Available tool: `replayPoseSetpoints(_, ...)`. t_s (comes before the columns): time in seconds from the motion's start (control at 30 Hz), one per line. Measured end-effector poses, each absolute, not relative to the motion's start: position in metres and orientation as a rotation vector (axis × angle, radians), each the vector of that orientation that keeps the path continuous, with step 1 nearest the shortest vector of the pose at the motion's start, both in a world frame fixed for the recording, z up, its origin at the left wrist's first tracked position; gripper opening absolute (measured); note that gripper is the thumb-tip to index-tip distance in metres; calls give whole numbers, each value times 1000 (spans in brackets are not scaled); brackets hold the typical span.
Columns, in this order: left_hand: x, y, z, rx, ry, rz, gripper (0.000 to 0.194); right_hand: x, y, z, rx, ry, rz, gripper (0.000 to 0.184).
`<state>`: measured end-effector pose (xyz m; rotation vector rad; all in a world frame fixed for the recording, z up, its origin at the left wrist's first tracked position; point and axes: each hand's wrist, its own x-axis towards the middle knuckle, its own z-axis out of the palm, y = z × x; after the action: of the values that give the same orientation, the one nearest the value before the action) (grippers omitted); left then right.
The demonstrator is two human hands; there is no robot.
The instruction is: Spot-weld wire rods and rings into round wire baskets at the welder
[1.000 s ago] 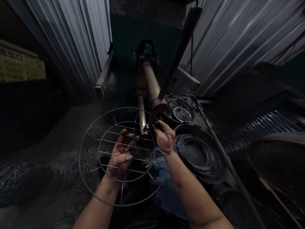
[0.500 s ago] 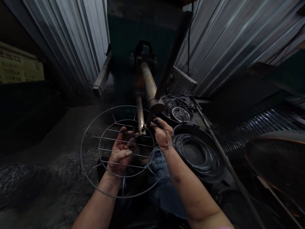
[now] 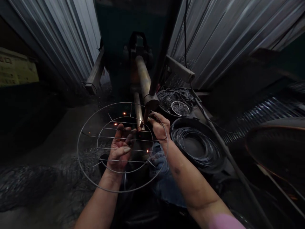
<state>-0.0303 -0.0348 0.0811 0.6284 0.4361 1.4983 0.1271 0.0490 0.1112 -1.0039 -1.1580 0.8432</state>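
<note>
A round wire rack (image 3: 122,191), two concentric rings crossed by thin parallel bars, is tilted in front of me. Beneath its left half, my left hand (image 3: 120,148) has its palm up and fingers curled among the bars, supporting it. My right hand (image 3: 160,127) is closed at the rack's far right rim, fingertips pinched beside the welding tip; exactly what lies between them is hidden. The machine's thick upper metal arm (image 3: 145,79) and thinner lower rod (image 3: 138,109) meet the rack there. Small orange sparks (image 3: 124,113) fly around the rack.
Right of my hand stands a black tub holding coiled wire (image 3: 195,146). Behind it lies a pan of loose wire pieces with a small round bowl (image 3: 180,108). A pole (image 3: 228,156) slants along the right. Tangled wire (image 3: 28,184) covers the left floor; a yellow crate (image 3: 19,68) stands beyond.
Bright sparks have appeared around the weld point and over the rack. Both hands keep nearly the same hold, and the rack has shifted only slightly. The view has moved a little.
</note>
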Motion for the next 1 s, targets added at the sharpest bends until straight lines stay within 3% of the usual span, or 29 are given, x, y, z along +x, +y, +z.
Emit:
replayPoseSetpoints(0.3,-40,-39,75,666,440,1441,78,183,10,84,-1121,-1191,1070,26)
replayPoseSetpoints(0.43,-54,-51,62,575,515,1409,70,202,-25,74,-1181,-1130,1128,30)
replayPoseSetpoints(0.6,-71,-64,57,499,654,1490,58,176,-44,77,-1064,-969,1106,33)
replayPoseSetpoints(0.83,-50,-43,79,666,496,1404,77,150,-37,85,-1073,-833,1022,29)
replayPoseSetpoints(1.0,-37,-35,80,666,441,1425,69,155,-34,83,-1068,-860,1022,26)
